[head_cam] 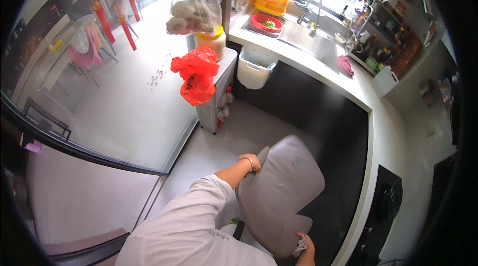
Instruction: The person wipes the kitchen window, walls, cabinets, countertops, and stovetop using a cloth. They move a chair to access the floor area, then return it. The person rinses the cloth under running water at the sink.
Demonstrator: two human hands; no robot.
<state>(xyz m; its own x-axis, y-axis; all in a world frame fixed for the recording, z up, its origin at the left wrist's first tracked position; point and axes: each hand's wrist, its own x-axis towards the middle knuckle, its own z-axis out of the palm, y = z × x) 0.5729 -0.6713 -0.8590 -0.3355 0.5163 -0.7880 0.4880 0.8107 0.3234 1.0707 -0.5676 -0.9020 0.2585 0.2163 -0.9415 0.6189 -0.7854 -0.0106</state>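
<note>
A grey padded chair (285, 187), its covering smooth like leather, stands tilted in view on the kitchen floor before me. My left hand (252, 163), with a bracelet at the wrist, grips the chair's upper left edge. Near the chair's lower right edge, my right hand (305, 243) holds a crumpled pale cloth (300, 246) against the padding. The fingers of my left hand are partly hidden behind the edge. The chair's legs are mostly out of sight beneath it and my sleeve.
A white counter (298, 55) with a sink (308, 40) curves round to a black cooktop (388, 191). A white bin (255, 70) hangs below it. A wheeled grey storage cart (209, 113) bearing red plastic bags (196, 75) stands beside a glass sliding door (123, 116).
</note>
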